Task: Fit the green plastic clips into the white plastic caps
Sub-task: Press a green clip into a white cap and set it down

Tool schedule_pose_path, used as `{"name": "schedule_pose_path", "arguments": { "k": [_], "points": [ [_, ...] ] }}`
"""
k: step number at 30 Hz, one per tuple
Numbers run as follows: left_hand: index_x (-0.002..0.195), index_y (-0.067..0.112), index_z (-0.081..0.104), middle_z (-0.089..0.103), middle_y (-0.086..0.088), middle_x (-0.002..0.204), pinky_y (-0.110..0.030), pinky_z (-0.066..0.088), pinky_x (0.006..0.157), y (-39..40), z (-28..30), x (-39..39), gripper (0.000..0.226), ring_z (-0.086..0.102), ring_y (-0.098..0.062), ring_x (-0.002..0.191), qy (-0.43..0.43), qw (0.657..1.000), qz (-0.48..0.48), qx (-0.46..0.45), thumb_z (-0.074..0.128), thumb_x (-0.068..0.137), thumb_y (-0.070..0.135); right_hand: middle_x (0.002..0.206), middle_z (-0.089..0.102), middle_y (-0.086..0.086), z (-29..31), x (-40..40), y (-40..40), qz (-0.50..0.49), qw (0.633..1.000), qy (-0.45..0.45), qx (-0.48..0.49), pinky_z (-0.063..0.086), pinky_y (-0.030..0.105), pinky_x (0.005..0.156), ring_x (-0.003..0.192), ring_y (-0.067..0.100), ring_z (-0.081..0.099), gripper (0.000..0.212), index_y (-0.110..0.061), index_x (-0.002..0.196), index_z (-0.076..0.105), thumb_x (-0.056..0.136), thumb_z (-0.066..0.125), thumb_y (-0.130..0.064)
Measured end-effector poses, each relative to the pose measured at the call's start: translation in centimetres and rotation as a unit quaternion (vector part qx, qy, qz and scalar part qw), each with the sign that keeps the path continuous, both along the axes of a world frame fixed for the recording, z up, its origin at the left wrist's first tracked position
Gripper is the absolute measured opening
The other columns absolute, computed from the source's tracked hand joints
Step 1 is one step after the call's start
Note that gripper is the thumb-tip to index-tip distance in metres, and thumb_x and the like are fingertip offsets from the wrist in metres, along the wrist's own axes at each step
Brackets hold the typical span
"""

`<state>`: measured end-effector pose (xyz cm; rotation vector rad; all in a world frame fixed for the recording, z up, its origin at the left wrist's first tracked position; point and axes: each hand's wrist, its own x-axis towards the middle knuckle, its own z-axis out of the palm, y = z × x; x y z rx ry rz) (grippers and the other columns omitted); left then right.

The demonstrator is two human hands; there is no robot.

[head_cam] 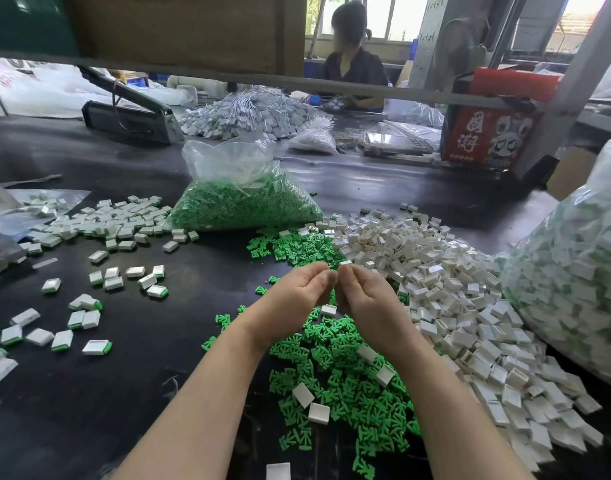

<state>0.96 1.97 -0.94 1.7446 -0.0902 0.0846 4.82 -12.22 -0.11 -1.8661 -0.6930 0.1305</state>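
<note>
Seen from the head camera, a worker's left hand (297,289) and right hand (363,296) meet fingertip to fingertip above a dark tabletop (193,278), fingers curled inward as if pressing a small part together; whatever is pinched between them is hidden by the fingers, so what they hold cannot be told. Beneath the wrists lies a loose spread of small green plastic clips (345,386), with a few stray white caps on top, and just to the right a large heap of small white rectangular plastic caps (446,289) runs toward the table edge. To the left, well apart from the hands, finished pieces, white caps showing a green edge (89,313), lie scattered, with a denser cluster of them (124,220) farther back. A clear plastic bag full of green clips (241,199) stands behind the work area, and a big clear sack of what look like assembled white-and-green pieces (574,271) bulges at the right edge. Judging by the piles, a fair batch is done, yet far more loose clips and caps remain. Another person (352,60) works at the far side.
</note>
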Motion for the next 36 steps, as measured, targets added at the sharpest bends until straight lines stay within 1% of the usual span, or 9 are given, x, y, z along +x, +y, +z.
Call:
{"name": "schedule_pose_path", "arguments": {
  "k": [3,6,8,12,15,21,27,32,36],
  "points": [
    [0.081,0.019,0.055,0.050,0.014,0.068,-0.039,0.040,0.071,-0.4,0.3,0.0,0.022,0.044,-0.010,0.069,-0.017,0.999,0.023,-0.017,0.045,0.096,0.032,0.060,0.053,-0.007,-0.3,-0.3,0.1,-0.050,0.993,-0.100,-0.048,0.039,0.035,0.055,0.054,0.010,0.048,0.028,-0.023,0.080,0.051,0.104,0.038,-0.029],
    [0.092,0.004,0.057,0.054,-0.005,0.084,-0.053,0.044,0.084,-0.6,0.4,0.0,0.028,0.048,-0.019,0.083,-0.026,0.998,0.048,-0.020,0.043,0.102,0.026,0.062,0.056,-0.003,-0.3,-0.5,0.5,-0.081,0.979,-0.170,-0.080,0.039,0.040,0.052,0.056,0.018,0.054,0.018,-0.017,0.096,0.050,0.103,0.038,-0.027],
    [0.090,0.006,0.055,0.053,-0.009,0.085,-0.055,0.045,0.084,-0.8,0.4,-0.1,0.026,0.050,-0.021,0.084,-0.033,0.997,0.062,-0.020,0.042,0.104,0.024,0.066,0.059,0.002,-0.3,-0.9,0.9,-0.089,0.971,-0.200,-0.099,0.040,0.043,0.052,0.059,0.023,0.055,0.019,-0.013,0.101,0.050,0.103,0.036,-0.027],
    [0.084,0.010,0.055,0.055,0.001,0.077,-0.038,0.044,0.072,-1.8,0.4,-0.1,0.026,0.050,-0.013,0.076,-0.063,0.993,0.095,0.011,0.041,0.105,0.018,0.067,0.057,0.001,-0.2,-1.3,1.4,-0.124,0.962,-0.213,-0.115,0.031,0.035,0.053,0.058,0.022,0.052,0.021,-0.012,0.099,0.051,0.104,0.035,-0.025],
    [0.084,0.005,0.052,0.053,-0.003,0.078,-0.035,0.043,0.067,-2.2,0.2,0.0,0.027,0.048,-0.012,0.073,-0.079,0.990,0.115,0.018,0.041,0.105,0.017,0.068,0.056,0.002,-0.2,-1.5,1.7,-0.152,0.960,-0.205,-0.118,0.028,0.034,0.055,0.058,0.022,0.048,0.021,-0.013,0.094,0.051,0.104,0.035,-0.024],
    [0.079,0.016,0.049,0.052,0.003,0.075,-0.029,0.043,0.068,-2.6,0.2,0.1,0.027,0.048,-0.008,0.071,-0.092,0.988,0.126,-0.001,0.041,0.105,0.015,0.069,0.061,0.008,-0.2,-1.5,1.9,-0.181,0.954,-0.205,-0.121,0.022,0.031,0.054,0.056,0.022,0.045,0.021,-0.017,0.085,0.045,0.103,0.037,-0.023],
    [0.079,0.023,0.050,0.055,0.018,0.067,-0.014,0.042,0.063,-2.6,0.0,0.1,0.029,0.050,0.006,0.063,-0.089,0.988,0.125,-0.007,0.042,0.105,0.015,0.068,0.063,0.011,-0.4,-1.4,1.8,-0.175,0.952,-0.223,-0.113,0.038,0.036,0.052,0.058,0.028,0.056,0.025,-0.010,0.088,0.054,0.103,0.039,-0.023],
    [0.080,0.013,0.050,0.046,0.007,0.065,-0.022,0.038,0.054,-1.3,0.2,-0.2,0.027,0.040,-0.008,0.060,-0.076,0.995,0.068,-0.015,0.043,0.105,0.019,0.071,0.067,0.005,-0.2,-1.0,1.3,-0.164,0.953,-0.230,-0.106,0.041,0.035,0.054,0.060,0.023,0.059,0.025,-0.011,0.092,0.060,0.102,0.040,-0.023],
    [0.075,0.022,0.054,0.050,0.010,0.064,-0.032,0.039,0.059,-0.3,0.2,-0.3,0.028,0.043,-0.011,0.062,-0.081,0.995,0.053,0.031,0.048,0.102,0.027,0.065,0.058,-0.003,0.1,-0.6,0.5,-0.145,0.950,-0.250,-0.121,0.035,0.034,0.051,0.055,0.019,0.052,0.022,-0.016,0.083,0.054,0.101,0.044,-0.024]
  ]
}}
